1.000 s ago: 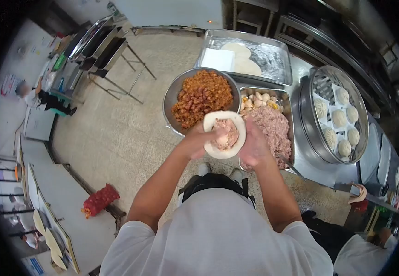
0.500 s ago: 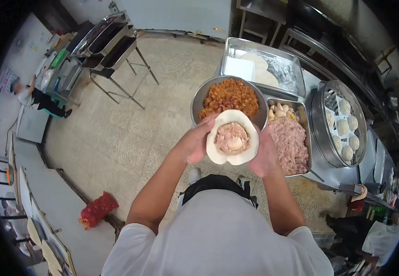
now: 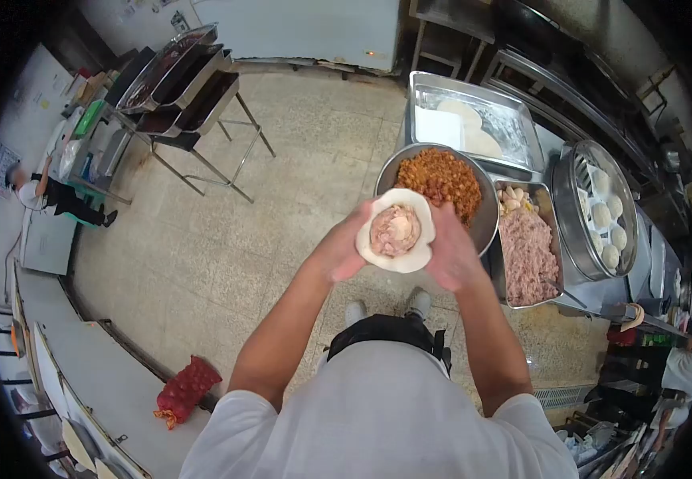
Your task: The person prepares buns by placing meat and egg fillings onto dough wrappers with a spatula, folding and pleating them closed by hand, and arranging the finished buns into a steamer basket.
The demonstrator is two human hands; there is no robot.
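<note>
A round dough wrapper (image 3: 403,266) is held up in front of me, cupped at its edges by both hands. Pink minced meat filling (image 3: 395,231) sits in its middle, with a paler piece on top. My left hand (image 3: 341,244) grips the left rim, and my right hand (image 3: 453,251) wraps the right rim; its fingers are partly hidden and a bit blurred. Just beyond the right hand is a steel bowl (image 3: 383,177) of orange-brown filling (image 3: 438,177). Beside that bowl, a steel pan (image 3: 554,298) holds pink minced meat (image 3: 528,254) and pale chunks.
A round steamer (image 3: 567,231) with several shaped buns (image 3: 601,214) stands at the right. Behind the bowl lies a tray (image 3: 533,136) with flat dough rounds (image 3: 482,144). A red mesh sack (image 3: 189,389) rests lower left. Other people are at far left and lower right.
The wrapper has moved slightly left and up in view and looks a little more gathered. The bowl, pan and tray appear farther right as my view has shifted.
</note>
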